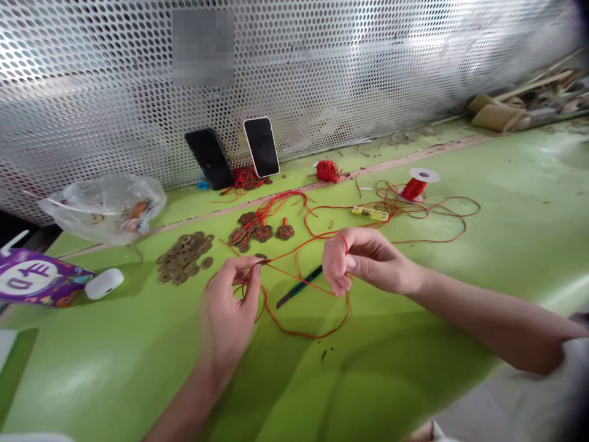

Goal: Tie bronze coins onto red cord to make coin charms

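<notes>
Over the green worktop [151,350], I am pinching what looks like a bronze coin [265,262] in my left hand [229,301] and curling my right hand [361,261], thumb against fingers, around red cord [294,250], apparently so the strand between them is running straight.

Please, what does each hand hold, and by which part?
The left hand pinches a coin by its edge; the right hand holds red cord where it crosses a finger.

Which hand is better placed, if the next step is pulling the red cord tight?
Probably the right hand: the red cord passes over its curled fingers. The left hand pinches what looks like a coin, so it seems better suited to steadying.
</notes>
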A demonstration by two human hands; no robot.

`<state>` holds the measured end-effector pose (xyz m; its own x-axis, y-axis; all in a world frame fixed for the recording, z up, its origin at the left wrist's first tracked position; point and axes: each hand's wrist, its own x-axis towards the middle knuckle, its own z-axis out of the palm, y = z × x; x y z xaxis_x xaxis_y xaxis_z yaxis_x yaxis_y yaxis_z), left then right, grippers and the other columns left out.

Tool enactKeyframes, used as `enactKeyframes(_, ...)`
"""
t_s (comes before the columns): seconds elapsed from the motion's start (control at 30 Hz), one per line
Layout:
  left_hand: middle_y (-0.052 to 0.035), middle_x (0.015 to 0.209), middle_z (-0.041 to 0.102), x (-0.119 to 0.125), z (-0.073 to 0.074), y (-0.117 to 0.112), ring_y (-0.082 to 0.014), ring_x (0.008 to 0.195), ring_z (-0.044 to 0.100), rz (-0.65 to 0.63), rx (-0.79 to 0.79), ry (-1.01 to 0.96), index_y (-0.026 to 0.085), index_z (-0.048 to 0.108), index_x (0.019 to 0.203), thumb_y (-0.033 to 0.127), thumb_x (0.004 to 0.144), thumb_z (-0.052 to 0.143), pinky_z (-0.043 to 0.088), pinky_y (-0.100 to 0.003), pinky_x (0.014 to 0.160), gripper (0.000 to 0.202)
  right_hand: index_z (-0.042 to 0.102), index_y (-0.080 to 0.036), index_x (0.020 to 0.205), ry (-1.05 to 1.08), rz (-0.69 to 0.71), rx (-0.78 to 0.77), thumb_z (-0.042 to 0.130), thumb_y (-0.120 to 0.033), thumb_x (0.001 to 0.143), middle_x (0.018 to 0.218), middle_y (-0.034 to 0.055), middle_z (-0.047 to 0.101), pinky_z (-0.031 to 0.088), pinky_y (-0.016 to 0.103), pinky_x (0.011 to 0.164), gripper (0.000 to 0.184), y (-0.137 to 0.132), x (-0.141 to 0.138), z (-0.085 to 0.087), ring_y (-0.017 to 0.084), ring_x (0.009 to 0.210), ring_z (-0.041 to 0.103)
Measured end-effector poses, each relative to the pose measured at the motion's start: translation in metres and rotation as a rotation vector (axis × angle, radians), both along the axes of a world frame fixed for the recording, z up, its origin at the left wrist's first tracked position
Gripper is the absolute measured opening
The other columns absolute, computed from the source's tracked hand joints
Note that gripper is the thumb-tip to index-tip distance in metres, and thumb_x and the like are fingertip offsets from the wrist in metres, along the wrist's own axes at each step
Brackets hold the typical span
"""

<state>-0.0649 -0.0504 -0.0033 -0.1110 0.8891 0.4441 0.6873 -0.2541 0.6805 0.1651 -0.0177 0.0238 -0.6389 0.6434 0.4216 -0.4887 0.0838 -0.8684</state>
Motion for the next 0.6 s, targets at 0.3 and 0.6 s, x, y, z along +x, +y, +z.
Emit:
enactKeyframes(0.3, -0.0009, 0.077, 0.066, 0.007, 0.005, -0.005, -0.0145, 0.068, 0.066, -0.055, -0.202, -0.334, 0.021, 0.056, 0.088, 0.038, 0.083, 0.061, 0.052, -0.023, 0.057, 0.018, 0.064, -0.008, 0.086, -0.217, 0.324, 0.007, 0.053, -0.01, 0.089, 0.079, 0.0049, 0.062, 0.049, 0.02, 0.068, 0.011, -0.017, -0.017, -0.014, 0.006, 0.067, 0.056)
enactKeyframes(0.6, 0.0005, 0.077, 0.064, 0.008, 0.003, -0.005, -0.0142, 0.074, 0.063, -0.076, -0.258, -0.297, 0.023, 0.058, 0.092, 0.041, 0.086, 0.059, 0.049, -0.025, 0.067, 0.019, 0.066, -0.009, 0.088, -0.243, 0.308, 0.161, 0.056, -0.012, 0.088, 0.085, 0.0085, 0.068, 0.05, 0.02, 0.07, 0.011, -0.016, -0.019, -0.018, 0.008, 0.07, 0.06)
